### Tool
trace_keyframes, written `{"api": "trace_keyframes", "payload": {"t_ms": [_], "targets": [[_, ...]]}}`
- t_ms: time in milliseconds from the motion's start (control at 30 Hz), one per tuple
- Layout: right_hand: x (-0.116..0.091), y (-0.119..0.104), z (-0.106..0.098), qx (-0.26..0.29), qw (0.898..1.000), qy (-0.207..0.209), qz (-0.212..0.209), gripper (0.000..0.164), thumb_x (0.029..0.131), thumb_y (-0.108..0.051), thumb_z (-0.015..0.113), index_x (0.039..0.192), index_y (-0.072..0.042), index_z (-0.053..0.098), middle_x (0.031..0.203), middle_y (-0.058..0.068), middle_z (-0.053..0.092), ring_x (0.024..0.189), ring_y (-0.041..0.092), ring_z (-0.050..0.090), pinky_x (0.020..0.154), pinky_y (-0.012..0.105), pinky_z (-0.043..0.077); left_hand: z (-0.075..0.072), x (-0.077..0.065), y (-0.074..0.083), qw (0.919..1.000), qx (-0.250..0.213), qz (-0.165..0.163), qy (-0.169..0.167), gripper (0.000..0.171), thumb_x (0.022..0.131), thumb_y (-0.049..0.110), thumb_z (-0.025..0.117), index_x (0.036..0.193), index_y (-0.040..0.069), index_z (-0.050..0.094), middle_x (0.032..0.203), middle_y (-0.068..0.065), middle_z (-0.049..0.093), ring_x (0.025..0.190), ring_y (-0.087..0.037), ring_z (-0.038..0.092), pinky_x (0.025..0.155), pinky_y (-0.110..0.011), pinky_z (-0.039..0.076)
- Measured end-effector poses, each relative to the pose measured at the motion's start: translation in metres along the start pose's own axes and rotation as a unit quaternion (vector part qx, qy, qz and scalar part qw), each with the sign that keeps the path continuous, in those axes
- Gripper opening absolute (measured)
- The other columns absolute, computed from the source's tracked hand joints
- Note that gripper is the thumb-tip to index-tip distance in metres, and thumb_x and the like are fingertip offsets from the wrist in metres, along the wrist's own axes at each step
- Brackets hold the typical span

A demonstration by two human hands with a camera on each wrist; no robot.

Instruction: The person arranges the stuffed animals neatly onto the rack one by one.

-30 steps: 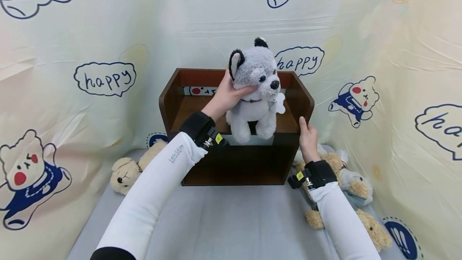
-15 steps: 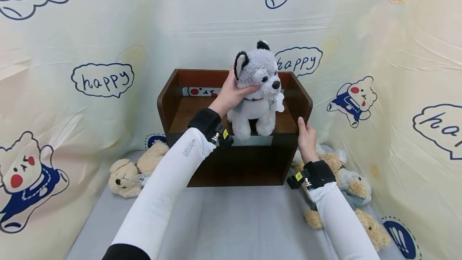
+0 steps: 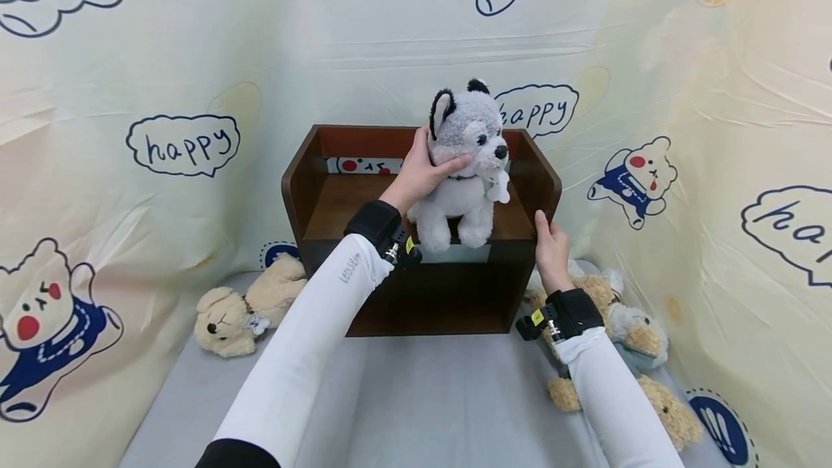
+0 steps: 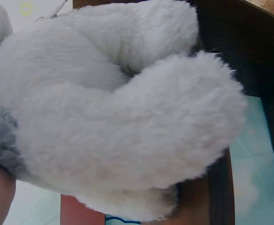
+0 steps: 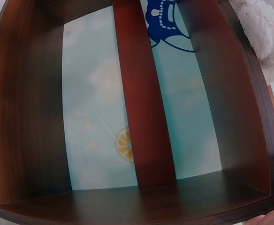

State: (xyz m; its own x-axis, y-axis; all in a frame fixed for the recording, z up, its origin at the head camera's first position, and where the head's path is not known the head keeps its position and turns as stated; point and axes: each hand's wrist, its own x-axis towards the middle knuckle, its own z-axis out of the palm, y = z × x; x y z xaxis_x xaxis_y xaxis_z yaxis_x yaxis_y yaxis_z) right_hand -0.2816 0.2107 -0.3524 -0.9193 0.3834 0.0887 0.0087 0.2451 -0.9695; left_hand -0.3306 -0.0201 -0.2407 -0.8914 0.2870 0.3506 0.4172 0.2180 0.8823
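Observation:
A grey and white plush husky with black-edged ears is upright over the top of a dark brown wooden shelf, its feet close to the upper board's front edge. My left hand grips it around the neck, thumb across the cheek and the other fingers behind the head. White fur of the plush's legs and body fills the left wrist view. My right hand holds the front edge of the shelf's right side panel. In the right wrist view the shelf's lower compartment shows, with only fingertips at the corner.
A beige plush dog lies left of the shelf on the grey cloth-covered table. Several plush toys are heaped at the right, partly behind my right forearm. A printed curtain stands close behind the shelf.
My left hand has moved the plush husky slightly down and to the right over the upper board. My right hand stays on the shelf's side panel.

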Motion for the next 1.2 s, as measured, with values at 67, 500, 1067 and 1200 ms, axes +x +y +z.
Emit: {"api": "trace_keyframes", "payload": {"t_ms": [67, 500, 1067, 1200], "targets": [[0.0, 0.0, 0.0, -0.002, 1.0, 0.0, 0.0, 0.067, 0.093, -0.054, 0.031, 0.124, 0.004, 0.046, 0.127, 0.022, 0.046, 0.11, 0.03, 0.04, 0.097, 0.045, 0.032, 0.001, -0.001, -0.002, 0.9999, 0.01, -0.01, -0.004, 0.077, 0.081, 0.033, 0.067, 0.137, 0.012, 0.018, 0.136, -0.008, 0.035, 0.122, -0.017, 0.038, 0.101, -0.033, 0.032], [-0.002, 0.0, -0.001, -0.01, 1.0, -0.001, 0.002, 0.067, 0.094, -0.054, 0.03, 0.123, 0.004, 0.046, 0.121, 0.021, 0.047, 0.107, 0.031, 0.041, 0.09, 0.041, 0.035, 0.005, -0.009, -0.022, 0.9983, 0.014, -0.018, -0.053, 0.086, 0.081, 0.028, 0.068, 0.142, 0.011, 0.01, 0.143, -0.008, 0.026, 0.131, -0.017, 0.026, 0.106, -0.034, 0.024], [-0.002, 0.0, 0.0, -0.009, 1.0, 0.016, -0.01, 0.063, 0.094, -0.052, 0.031, 0.113, 0.006, 0.049, 0.102, 0.017, 0.048, 0.093, 0.027, 0.042, 0.073, 0.031, 0.032, 0.01, -0.017, -0.04, 0.9976, 0.012, -0.022, -0.064, 0.089, 0.077, 0.016, 0.073, 0.14, 0.007, 0.01, 0.139, -0.012, 0.024, 0.126, -0.023, 0.029, 0.104, -0.036, 0.028], [-0.002, -0.001, 0.0, -0.009, 1.0, 0.014, -0.005, 0.062, 0.095, -0.051, 0.032, 0.111, 0.006, 0.05, 0.101, 0.018, 0.047, 0.091, 0.025, 0.041, 0.072, 0.031, 0.032, 0.014, -0.015, -0.041, 0.9979, 0.01, -0.028, -0.058, 0.087, 0.08, 0.016, 0.07, 0.14, 0.006, 0.007, 0.141, -0.014, 0.024, 0.129, -0.024, 0.028, 0.105, -0.035, 0.026]]}}
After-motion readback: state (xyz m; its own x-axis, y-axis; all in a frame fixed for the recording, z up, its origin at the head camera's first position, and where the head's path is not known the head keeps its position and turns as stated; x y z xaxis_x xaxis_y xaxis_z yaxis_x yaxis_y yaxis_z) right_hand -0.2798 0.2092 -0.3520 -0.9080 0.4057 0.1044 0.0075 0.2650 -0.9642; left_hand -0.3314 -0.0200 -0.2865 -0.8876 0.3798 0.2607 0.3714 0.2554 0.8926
